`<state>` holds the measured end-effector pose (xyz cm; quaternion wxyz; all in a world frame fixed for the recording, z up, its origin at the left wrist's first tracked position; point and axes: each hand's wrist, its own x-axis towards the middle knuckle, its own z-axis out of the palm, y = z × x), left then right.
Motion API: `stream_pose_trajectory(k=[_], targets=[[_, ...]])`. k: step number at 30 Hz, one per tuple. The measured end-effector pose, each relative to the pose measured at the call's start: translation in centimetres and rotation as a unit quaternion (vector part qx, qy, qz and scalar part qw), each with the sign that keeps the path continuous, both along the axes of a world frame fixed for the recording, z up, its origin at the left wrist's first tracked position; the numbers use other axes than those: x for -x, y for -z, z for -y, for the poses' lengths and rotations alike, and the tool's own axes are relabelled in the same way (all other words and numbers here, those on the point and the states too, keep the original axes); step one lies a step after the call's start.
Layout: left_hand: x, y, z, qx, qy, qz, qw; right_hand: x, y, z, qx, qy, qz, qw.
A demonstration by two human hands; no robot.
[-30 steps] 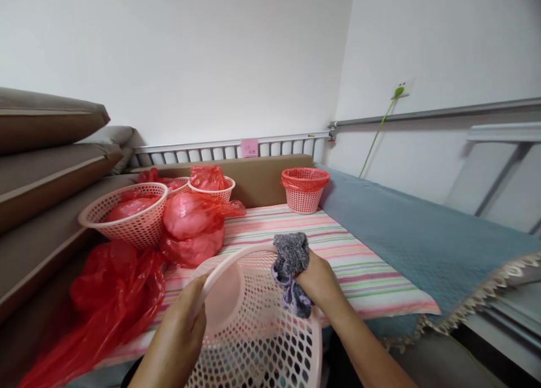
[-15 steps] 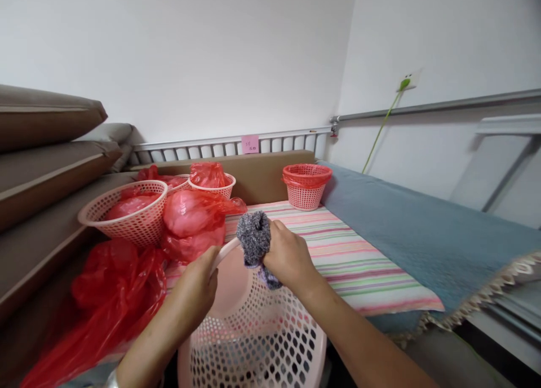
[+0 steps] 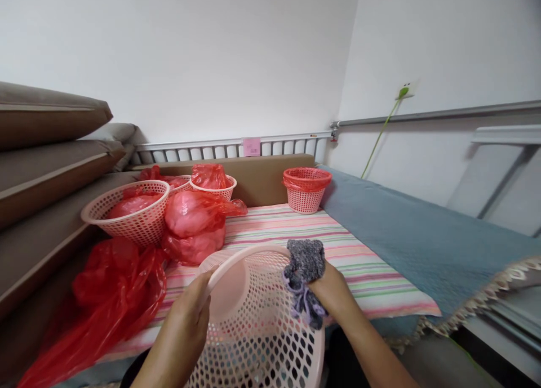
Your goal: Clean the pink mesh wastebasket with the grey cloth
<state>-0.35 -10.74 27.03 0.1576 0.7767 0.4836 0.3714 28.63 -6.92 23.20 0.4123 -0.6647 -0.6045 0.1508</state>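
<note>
A pale pink plastic basket (image 3: 296, 351) with a holed wall is tilted toward me at the front. My left hand (image 3: 186, 315) grips its rim on the left side, fingers wrapped round the edge. Over the right part of the rim, my right hand (image 3: 332, 289) presses a dark grey, fuzzy cloth (image 3: 306, 258) against the basket. Loose purple-edged folds of the cloth hang inside the wall. The right fingers are mostly covered by the cloth.
Red plastic bags (image 3: 194, 224) and pink baskets (image 3: 127, 213) stand at the left on a striped mat (image 3: 355, 264). A red-lined basket (image 3: 306, 194) sits at the back. Stacked cushions (image 3: 46, 168) rise on the left; a blue cover (image 3: 401, 219) lies right.
My right hand has slid the cloth along the rim to the right and toward me. The left hand has shifted slightly left and down, still on the rim.
</note>
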Motion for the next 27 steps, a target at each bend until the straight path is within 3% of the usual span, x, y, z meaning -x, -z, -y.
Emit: stream_pose_trajectory(k=[2, 4, 11, 14, 20, 23, 27], targets=[[0.3, 0.4, 0.1, -0.002, 0.008, 0.003, 1.000, -0.4, 0.6, 0.3, -0.004, -0.006, -0.013, 1.000], [0.5, 0.2, 0.1, 0.001, 0.012, 0.006, 1.000, -0.2, 0.0, 0.6, -0.011, -0.005, -0.012, 1.000], [-1.0, -4.7, -1.0, 0.016, 0.031, -0.056, 0.998, 4.8, -6.6, 0.8, -0.068, -0.036, 0.106, 0.991], [-1.6, -5.1, -1.9, 0.007, 0.010, -0.086, 0.996, 7.2, -7.8, 0.7, -0.069, -0.047, 0.164, 0.983], [-0.5, -3.2, -2.7, -0.010, -0.011, -0.083, 0.996, 8.8, -7.5, 0.4, -0.092, -0.048, 0.180, 0.978], [0.5, -2.4, -2.6, -0.031, -0.032, -0.069, 0.997, 7.5, -6.7, -0.2, -0.056, -0.020, 0.150, 0.987], [1.2, -2.0, -2.2, -0.018, -0.046, -0.046, 0.998, 4.9, -4.2, -0.7, -0.018, -0.004, 0.072, 0.997]])
